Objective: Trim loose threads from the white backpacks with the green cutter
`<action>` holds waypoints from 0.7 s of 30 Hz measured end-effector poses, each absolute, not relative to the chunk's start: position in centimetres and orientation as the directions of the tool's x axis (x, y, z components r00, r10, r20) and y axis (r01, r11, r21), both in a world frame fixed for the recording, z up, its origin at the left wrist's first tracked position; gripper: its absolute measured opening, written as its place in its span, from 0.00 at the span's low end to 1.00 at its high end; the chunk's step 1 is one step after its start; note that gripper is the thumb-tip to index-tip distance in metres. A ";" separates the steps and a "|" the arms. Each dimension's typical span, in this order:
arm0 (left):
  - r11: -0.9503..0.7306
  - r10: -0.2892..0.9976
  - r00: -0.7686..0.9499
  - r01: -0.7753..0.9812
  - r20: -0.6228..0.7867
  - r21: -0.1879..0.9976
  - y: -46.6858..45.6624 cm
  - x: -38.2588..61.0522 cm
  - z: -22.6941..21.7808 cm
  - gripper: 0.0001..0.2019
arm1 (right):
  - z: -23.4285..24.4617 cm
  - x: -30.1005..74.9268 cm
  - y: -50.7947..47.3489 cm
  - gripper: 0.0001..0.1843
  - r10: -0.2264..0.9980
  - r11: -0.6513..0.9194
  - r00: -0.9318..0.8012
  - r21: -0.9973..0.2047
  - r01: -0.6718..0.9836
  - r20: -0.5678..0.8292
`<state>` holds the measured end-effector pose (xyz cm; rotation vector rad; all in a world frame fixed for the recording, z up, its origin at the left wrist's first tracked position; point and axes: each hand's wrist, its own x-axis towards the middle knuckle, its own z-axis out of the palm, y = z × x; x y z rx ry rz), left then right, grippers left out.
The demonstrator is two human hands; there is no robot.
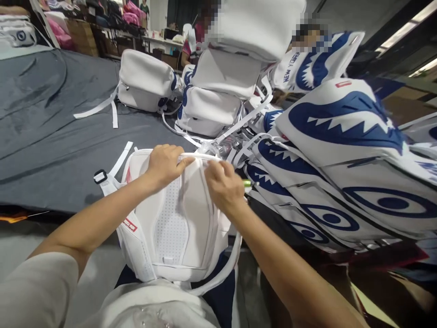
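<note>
1. Fingers of left hand [163, 167] closed over the top edge of the white backpack [198, 218], at its 12 o'clock; thumb stretched along the piping toward 3 o'clock.
2. Fingers of right hand [225, 186] curled in at the backpack's 1 to 2 o'clock edge. Motion blur; cannot tell whether they pinch material.
3. Backpack position: against the person's lap, dotted back panel [170, 223] facing the wearer. Strap with black buckle [100, 176] sticks out at 10 o'clock.
4. From the backpack: dark table cover [64, 136] at 10 o'clock; single white bag [146, 79] at 11 to 12; bag stack [211, 107] at 1; bags with blue eyes and teeth [334, 200], piled, at 3.
</note>
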<state>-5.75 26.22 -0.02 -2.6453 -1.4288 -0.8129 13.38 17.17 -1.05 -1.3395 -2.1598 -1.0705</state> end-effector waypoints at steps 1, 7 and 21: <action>-0.592 0.752 0.443 0.780 0.488 0.204 25.7 -5.8 0.2 0.28 | -0.1 12.9 18.0 0.15 0.602 0.256 -0.454 0.380 0.889 0.657; -0.657 0.679 0.425 0.716 0.599 0.237 24.4 -7.2 -1.2 0.24 | 3.0 11.8 16.6 0.10 0.576 0.371 -0.264 0.040 0.928 0.774; -0.849 0.363 0.746 0.018 0.559 0.528 15.2 -1.8 -1.2 0.04 | -0.3 11.2 7.8 0.10 0.680 0.511 0.343 -0.755 0.411 0.647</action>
